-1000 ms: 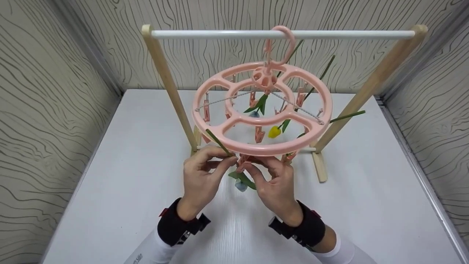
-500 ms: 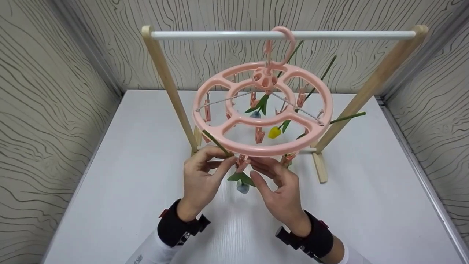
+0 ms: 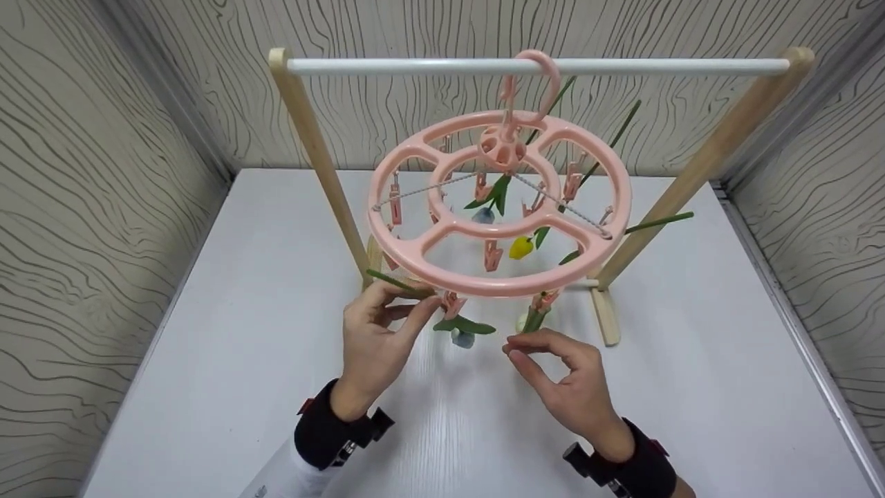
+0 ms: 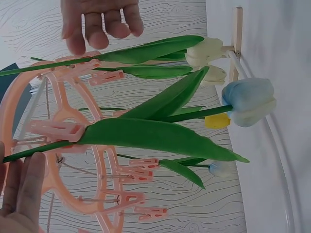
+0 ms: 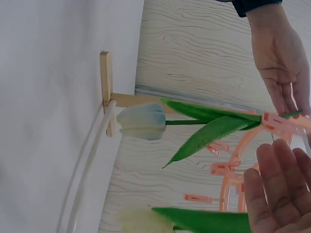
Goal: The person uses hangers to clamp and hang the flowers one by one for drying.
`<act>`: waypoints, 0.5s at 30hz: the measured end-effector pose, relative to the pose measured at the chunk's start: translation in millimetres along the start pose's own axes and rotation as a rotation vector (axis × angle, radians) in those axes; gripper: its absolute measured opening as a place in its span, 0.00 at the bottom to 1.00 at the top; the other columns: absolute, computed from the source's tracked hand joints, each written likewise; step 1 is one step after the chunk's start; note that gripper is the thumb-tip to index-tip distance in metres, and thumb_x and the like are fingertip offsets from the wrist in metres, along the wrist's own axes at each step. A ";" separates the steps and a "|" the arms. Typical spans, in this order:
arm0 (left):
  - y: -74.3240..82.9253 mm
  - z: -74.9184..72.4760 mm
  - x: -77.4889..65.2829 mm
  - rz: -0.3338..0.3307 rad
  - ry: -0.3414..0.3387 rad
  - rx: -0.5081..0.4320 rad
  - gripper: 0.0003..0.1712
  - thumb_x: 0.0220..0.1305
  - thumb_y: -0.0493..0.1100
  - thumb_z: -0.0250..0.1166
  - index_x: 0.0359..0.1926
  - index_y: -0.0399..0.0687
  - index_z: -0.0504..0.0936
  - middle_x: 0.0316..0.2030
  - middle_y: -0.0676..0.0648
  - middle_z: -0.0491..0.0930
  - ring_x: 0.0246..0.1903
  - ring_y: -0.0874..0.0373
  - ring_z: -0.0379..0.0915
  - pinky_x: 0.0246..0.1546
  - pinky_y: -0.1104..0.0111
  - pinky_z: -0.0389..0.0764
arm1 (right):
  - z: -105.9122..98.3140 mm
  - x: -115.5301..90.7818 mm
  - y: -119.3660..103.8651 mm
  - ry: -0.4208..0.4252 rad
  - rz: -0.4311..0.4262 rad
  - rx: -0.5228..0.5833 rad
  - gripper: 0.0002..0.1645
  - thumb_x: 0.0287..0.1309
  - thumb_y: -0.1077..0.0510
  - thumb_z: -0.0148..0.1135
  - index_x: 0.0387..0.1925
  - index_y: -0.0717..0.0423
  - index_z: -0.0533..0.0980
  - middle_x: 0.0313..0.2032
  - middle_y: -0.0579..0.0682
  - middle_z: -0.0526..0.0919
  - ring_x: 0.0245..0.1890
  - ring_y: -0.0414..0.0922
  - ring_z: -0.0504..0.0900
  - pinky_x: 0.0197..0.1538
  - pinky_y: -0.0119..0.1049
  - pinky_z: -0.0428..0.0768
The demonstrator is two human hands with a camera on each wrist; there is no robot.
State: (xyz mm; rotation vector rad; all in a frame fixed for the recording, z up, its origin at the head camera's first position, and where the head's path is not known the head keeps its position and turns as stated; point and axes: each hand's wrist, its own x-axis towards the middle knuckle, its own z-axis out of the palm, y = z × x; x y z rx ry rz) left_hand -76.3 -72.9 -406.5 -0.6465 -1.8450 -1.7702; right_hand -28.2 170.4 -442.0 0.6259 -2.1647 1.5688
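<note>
A light-blue artificial tulip [image 4: 249, 102] hangs head-down from a pink clothespin [image 3: 453, 305] on the front of a round pink hanger [image 3: 511, 282]. My left hand [image 3: 380, 339] pinches its green stem [image 4: 36, 150] just past the clothespin. In the right wrist view the blue tulip [image 5: 142, 121] shows its petals pointing away from the hanger, leaves spread. My right hand [image 3: 570, 377] is off the clothespin, holding nothing, fingers loosely bent beside the flower. Near it, a white tulip [image 4: 204, 52] hangs from another clothespin [image 3: 545, 300].
The hanger hooks over the white bar [image 3: 415, 66] of a wooden stand [image 3: 698, 173] on a white table [image 3: 276, 387]. Farther back hang a yellow tulip [image 3: 521, 247] and another blue tulip [image 3: 484, 216]. Several bare clothespins dangle from the rings, one clothespin [image 3: 492, 256] at the middle.
My right hand has let go of the clothespin and drawn back down and right. The left hand stays at the stem, whose free end has tipped lower.
</note>
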 end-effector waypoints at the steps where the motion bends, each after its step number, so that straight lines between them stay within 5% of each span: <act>1: -0.6 -0.6 -1.1 -0.003 -0.001 0.002 0.13 0.58 0.24 0.74 0.45 0.31 0.84 0.40 0.35 0.87 0.41 0.65 0.88 0.37 0.69 0.93 | -3.8 -1.7 2.9 -0.008 0.007 -0.012 0.20 0.55 0.78 0.70 0.45 0.57 0.87 0.38 0.53 0.93 0.40 0.38 0.91 0.48 0.24 0.89; 15: -21.0 -13.7 -34.7 -0.127 -0.032 0.025 0.12 0.63 0.27 0.72 0.47 0.35 0.83 0.40 0.38 0.87 0.43 0.61 0.87 0.42 0.68 0.94 | -52.8 -24.4 45.0 0.012 0.013 -0.304 0.22 0.51 0.73 0.78 0.47 0.53 0.87 0.43 0.50 0.93 0.44 0.38 0.89 0.52 0.16 0.83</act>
